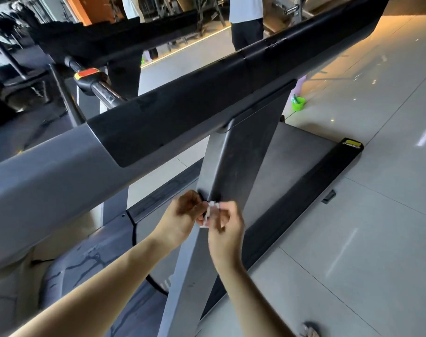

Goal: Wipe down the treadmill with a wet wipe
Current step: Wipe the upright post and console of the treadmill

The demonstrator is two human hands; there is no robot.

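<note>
The left hand (pixel 182 212) and right hand (pixel 227 227) both pinch a small white wet wipe (pixel 208 214) between them, which looks soft, light and floppy, best held by its edges

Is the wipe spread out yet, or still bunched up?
Still bunched: the wipe is a small crumpled white strip pinched between the left hand and right hand, in front of the treadmill upright.
</note>
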